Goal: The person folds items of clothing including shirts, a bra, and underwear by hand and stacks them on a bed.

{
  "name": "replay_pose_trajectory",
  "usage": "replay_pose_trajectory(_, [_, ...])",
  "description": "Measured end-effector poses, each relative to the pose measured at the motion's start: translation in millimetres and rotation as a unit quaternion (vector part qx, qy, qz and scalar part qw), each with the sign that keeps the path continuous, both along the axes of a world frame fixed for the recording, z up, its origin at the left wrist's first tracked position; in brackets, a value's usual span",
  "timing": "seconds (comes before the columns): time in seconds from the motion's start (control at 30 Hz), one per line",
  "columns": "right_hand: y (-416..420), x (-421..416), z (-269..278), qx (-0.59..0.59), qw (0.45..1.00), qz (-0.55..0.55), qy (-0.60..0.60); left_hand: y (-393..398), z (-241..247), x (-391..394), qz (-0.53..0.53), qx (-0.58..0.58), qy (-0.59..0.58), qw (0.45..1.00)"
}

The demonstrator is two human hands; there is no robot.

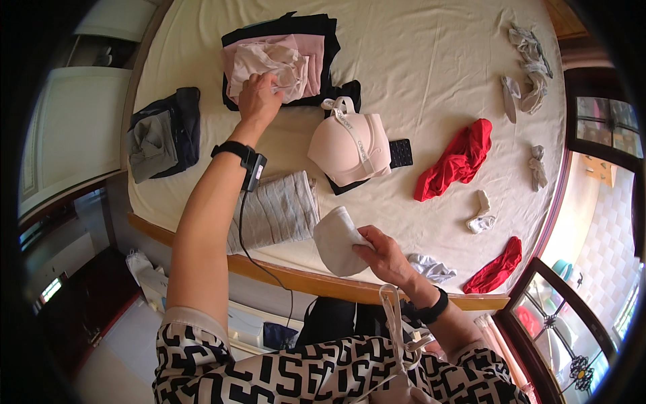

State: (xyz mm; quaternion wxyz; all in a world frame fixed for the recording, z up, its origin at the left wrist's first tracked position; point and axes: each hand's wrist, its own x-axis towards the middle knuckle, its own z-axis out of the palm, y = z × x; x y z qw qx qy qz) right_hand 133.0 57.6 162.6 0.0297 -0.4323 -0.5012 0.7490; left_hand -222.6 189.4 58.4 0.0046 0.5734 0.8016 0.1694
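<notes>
My left hand point(261, 96) rests on a crumpled pale pink garment point(267, 63), which lies on folded pink cloth point(315, 65) and black clothing point(330, 35). Whether its fingers grip the garment is hard to tell. Between thumb and fingers, my right hand point(382, 255) holds a small white folded cloth point(340, 242) over the bed's near edge. A pale pink bra point(348, 146) sits between the hands, on black fabric with a hook strip point(401, 153). Left of the white cloth lies a folded grey striped cloth point(282, 209).
Folded grey and dark clothes point(156, 141) lie at the left of the bed point(393, 65). Red garments point(456, 161) and several crumpled socks point(534, 86) are spread on the right. A wooden edge point(303, 275) borders the near side. A black cable hangs from my left wrist device point(252, 171).
</notes>
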Motion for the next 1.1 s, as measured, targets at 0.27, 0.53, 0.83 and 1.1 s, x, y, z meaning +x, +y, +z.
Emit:
replay_pose_trajectory(0.27, [-6.5,10.3,-19.9,-0.069,0.995,-0.074,-0.007,6.3,-10.3,-16.1,-0.087,0.123,-0.037,0.988])
replay_pose_trajectory(0.53, [-16.3,5.6,-34.8,-0.12,0.989,-0.087,-0.014,-6.2,10.8,-13.9,-0.28,0.044,-0.012,0.959])
replay_pose_trajectory(0.83, [-16.5,6.1,-37.8,-0.159,0.984,-0.083,-0.006,39.3,-31.8,-27.9,-0.177,-0.039,0.187,0.966])
replay_pose_trajectory(1.1, [-12.6,10.0,-43.9,-0.082,0.996,-0.033,-0.032,71.4,-55.2,-24.2,-0.103,-0.08,0.198,0.971])
